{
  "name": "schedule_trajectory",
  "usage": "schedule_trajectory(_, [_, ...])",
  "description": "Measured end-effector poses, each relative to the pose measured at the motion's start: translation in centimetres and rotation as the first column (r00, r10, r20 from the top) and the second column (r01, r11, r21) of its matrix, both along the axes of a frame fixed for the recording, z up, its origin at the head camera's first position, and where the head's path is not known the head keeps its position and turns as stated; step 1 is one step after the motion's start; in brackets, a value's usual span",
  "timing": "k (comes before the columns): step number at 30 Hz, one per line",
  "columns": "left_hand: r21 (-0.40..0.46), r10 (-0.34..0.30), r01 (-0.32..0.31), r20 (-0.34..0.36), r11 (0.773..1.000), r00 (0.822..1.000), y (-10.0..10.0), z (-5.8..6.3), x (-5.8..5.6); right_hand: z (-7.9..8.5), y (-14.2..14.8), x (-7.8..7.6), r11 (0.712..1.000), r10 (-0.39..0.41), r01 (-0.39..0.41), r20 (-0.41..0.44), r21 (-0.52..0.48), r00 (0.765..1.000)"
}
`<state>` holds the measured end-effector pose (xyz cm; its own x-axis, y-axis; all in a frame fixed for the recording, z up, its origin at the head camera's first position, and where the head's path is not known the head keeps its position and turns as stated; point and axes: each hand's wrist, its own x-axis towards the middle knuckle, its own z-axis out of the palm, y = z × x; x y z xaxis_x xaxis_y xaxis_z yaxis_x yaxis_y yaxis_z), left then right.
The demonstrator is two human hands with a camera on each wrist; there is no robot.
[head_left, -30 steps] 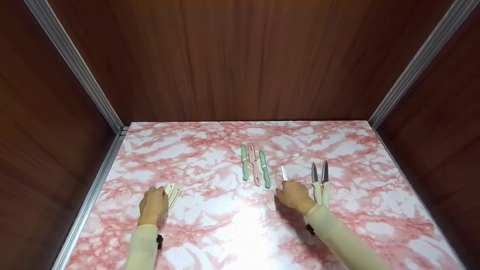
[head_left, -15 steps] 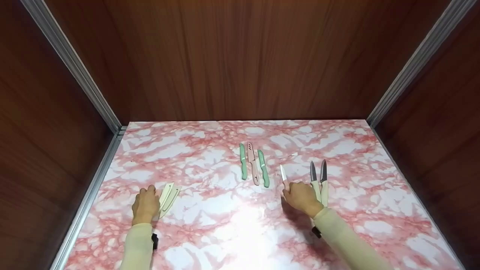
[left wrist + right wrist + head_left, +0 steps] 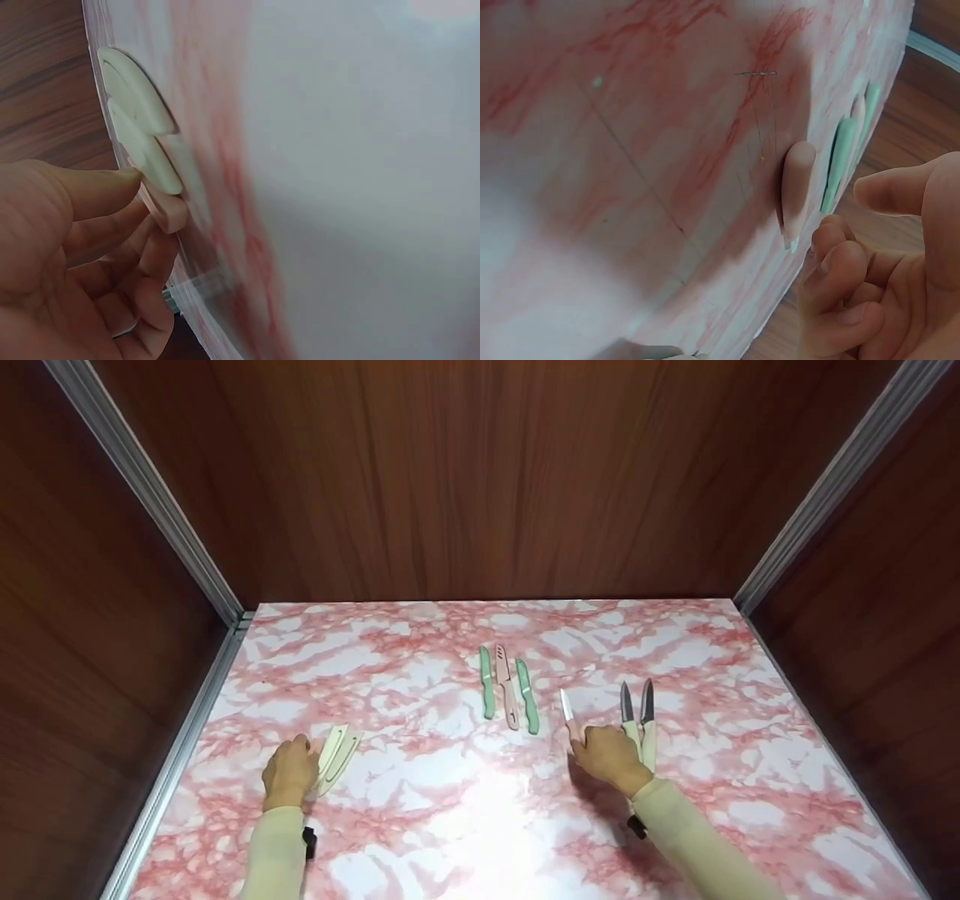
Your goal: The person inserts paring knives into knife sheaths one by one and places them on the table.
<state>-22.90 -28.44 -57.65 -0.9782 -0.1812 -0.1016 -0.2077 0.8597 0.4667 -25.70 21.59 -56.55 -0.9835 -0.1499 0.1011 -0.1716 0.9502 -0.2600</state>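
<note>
My left hand (image 3: 291, 769) is at the left, beside two cream knife sheaths (image 3: 334, 757) lying side by side. In the left wrist view, a pink knife sheath (image 3: 171, 213) lies next to the cream ones, between my thumb and curled fingers; the hand hides it in the head view. My right hand (image 3: 611, 756) is above the table behind the handle of a pink-handled knife (image 3: 568, 714) with a pale blade. The right wrist view has thumb and fingers apart, away from that knife's handle (image 3: 798, 184), which lies on the table. Two cream-handled knives (image 3: 640, 724) with dark blades lie just right of this hand.
Two green knives (image 3: 487, 682) (image 3: 527, 697) and a pink knife (image 3: 508, 688) in their sheaths lie at the middle of the marbled table (image 3: 420, 825). Brown wood-grain panels (image 3: 480, 480) with metal corner rails enclose the back and sides.
My left hand has shifted left, uncovering the cream sheaths. My right hand has let go of the pink-handled knife and drawn back to the right, so its handle shows.
</note>
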Motion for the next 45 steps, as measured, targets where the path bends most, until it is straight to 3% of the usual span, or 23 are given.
schedule_trajectory(12, [0.008,0.044,-0.044,0.004,0.999,0.999,-0.5,-0.1,0.7,-0.2,-0.3,0.0,0.999,-0.049,0.050,0.017,-0.005,0.999])
schedule_trajectory(19, [0.018,0.069,-0.069,-0.015,0.997,0.998,-0.1,0.7,0.7,-0.4,-0.6,-0.2,0.996,-0.081,0.081,0.026,-0.024,0.996])
schedule_trajectory(27, [0.068,-0.002,0.008,-0.084,0.998,0.996,2.7,2.7,0.4,-1.1,-0.7,-0.6,0.995,-0.091,0.092,0.049,-0.024,0.995])
schedule_trajectory(34, [0.138,-0.065,0.092,-0.185,0.986,0.981,6.1,4.0,0.5,-1.4,-0.9,-0.8,0.995,-0.095,0.096,0.025,-0.005,0.995])
schedule_trajectory(41, [0.186,-0.135,0.175,-0.212,0.967,0.968,9.1,4.5,0.9,-1.7,-1.1,-1.1,0.995,-0.098,0.098,0.029,0.010,0.995])
schedule_trajectory(45, [0.169,-0.169,0.214,-0.246,0.962,0.954,10.3,4.4,1.0,-1.8,-1.1,-1.1,0.996,-0.092,0.092,0.040,0.009,0.995])
